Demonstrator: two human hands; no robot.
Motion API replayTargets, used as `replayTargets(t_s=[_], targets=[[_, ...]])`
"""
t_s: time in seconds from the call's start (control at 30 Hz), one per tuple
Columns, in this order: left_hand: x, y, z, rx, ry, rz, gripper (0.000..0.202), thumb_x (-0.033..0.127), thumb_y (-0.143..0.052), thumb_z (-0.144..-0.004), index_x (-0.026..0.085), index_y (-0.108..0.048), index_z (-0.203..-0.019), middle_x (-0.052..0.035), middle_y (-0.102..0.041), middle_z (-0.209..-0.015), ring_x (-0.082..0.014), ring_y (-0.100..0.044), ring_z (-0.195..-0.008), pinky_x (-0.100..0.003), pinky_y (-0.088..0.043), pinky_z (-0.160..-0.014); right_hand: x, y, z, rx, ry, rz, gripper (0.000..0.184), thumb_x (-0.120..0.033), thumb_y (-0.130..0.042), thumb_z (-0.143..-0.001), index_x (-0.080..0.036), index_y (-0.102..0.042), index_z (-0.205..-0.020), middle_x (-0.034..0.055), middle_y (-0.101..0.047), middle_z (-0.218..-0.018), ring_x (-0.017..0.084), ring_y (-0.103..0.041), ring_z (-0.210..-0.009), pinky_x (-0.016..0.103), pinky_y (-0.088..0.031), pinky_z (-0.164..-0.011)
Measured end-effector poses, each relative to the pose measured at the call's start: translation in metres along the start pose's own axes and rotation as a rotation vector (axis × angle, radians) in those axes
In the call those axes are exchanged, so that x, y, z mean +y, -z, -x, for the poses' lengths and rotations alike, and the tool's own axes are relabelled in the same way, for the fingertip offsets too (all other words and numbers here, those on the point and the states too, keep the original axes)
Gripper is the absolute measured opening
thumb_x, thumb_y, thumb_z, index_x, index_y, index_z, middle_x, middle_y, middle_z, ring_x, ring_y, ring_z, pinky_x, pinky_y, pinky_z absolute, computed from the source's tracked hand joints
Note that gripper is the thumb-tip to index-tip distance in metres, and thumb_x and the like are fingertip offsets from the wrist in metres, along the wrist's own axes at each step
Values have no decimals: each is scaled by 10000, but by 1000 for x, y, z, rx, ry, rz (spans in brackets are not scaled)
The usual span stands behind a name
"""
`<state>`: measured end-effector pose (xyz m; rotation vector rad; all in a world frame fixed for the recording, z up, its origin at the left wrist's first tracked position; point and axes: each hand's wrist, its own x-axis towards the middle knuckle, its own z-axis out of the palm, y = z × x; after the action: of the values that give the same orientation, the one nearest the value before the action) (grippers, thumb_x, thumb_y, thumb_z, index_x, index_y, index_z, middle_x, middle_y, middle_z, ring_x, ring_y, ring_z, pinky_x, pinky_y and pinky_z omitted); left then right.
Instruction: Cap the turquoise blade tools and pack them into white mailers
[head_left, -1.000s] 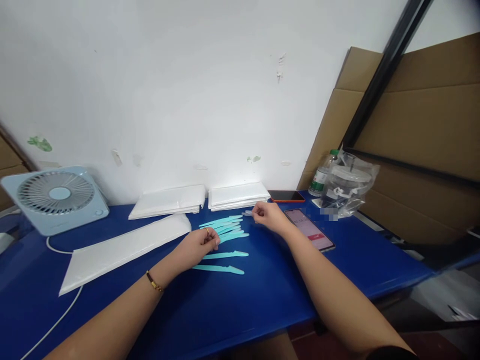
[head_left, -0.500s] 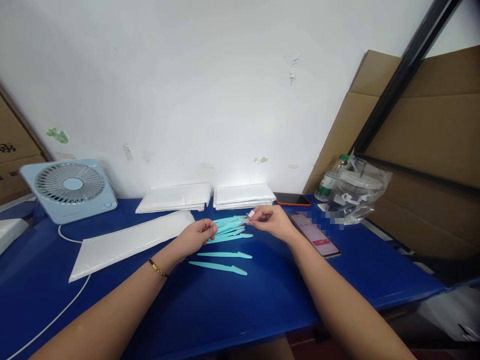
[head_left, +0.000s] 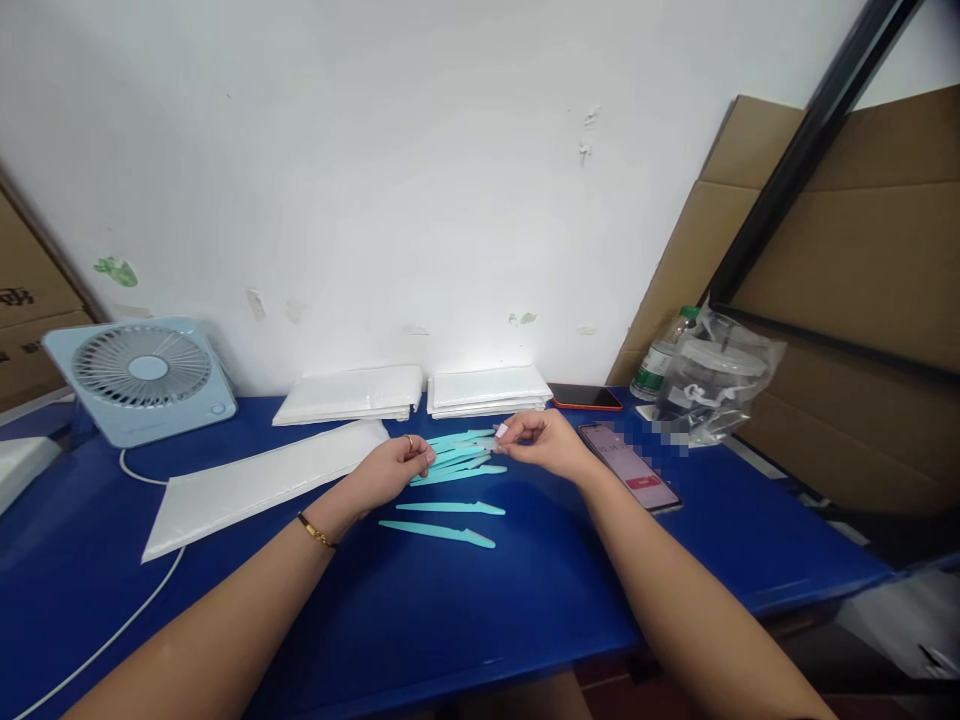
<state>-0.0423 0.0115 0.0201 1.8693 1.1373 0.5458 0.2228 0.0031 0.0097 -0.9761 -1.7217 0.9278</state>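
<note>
Over the middle of the blue table, my left hand [head_left: 397,468] pinches the handle end of a turquoise eyebrow razor [head_left: 460,456]. My right hand [head_left: 538,440] has thumb and fingers closed at the other end of the same razor, around what looks like a clear blade cover [head_left: 489,444]. Several more turquoise razors lie beneath and behind it, partly hidden by my hands. Nearer to me, two razors lie apart, one eyebrow razor [head_left: 450,508] above another [head_left: 439,533], both roughly sideways.
A long white padded envelope [head_left: 262,487] lies left of my left hand. Two white envelope stacks [head_left: 349,392] stand against the wall. At left is a light blue fan [head_left: 148,370] with a cable. Two phones [head_left: 630,468], a bottle [head_left: 660,360] and a bagged cup [head_left: 716,375] are at right.
Hardly anything differs. Both hands keep hold of the razor in the same place, and the camera view has shifted very slightly.
</note>
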Motion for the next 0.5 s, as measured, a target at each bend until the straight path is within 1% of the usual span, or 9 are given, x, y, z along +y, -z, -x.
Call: replayTargets(t_s=[0.1, 0.23, 0.4, 0.43, 0.5], targets=[[1, 1, 1, 6, -7, -4, 383, 556, -455, -765, 182, -531, -792, 9, -547, -711, -126, -401, -606, -239, -335, -582, 0, -1, 0, 15, -1, -16, 230, -341, -739, -630, -134, -674, -705, 69, -662, -825, 170, -653, -738, 302, -542, -717], [3, -1, 2, 15, -8, 8, 366, 538, -462, -770, 180, -535, -788, 9, -550, -710, -127, -416, -613, -241, -347, -588, -1, -6, 0, 0, 12, -31, 207, -321, -742, -633, -138, -683, -709, 67, -659, -832, 164, -649, -737, 286, -539, -698], [-3, -7, -3, 18, -18, -40, 348, 497, -431, -808, 173, -555, -825, -4, -565, -717, -136, -448, -610, -259, -375, -594, -1, -16, -1, -27, 29, -23, 191, -320, -733, -643, -146, -687, -710, 62, -657, -846, 154, -645, -722, 273, -540, -674], [-3, -8, -4, 51, -39, -74, 342, 485, -436, -811, 171, -566, -846, -16, -574, -741, -152, -477, -648, -273, -392, -623, 0, -17, -1, -17, 29, -12, 194, -322, -733, -642, -147, -685, -711, 63, -661, -851, 155, -646, -718, 274, -540, -671], [4, -10, -2, 157, -131, -146, 336, 460, -464, -813, 171, -586, -934, -54, -596, -877, -197, -523, -812, -312, -415, -734, 6, -15, -3, 31, 8, 4, 209, -327, -734, -636, -145, -677, -724, 69, -673, -851, 164, -654, -716, 281, -538, -662]])
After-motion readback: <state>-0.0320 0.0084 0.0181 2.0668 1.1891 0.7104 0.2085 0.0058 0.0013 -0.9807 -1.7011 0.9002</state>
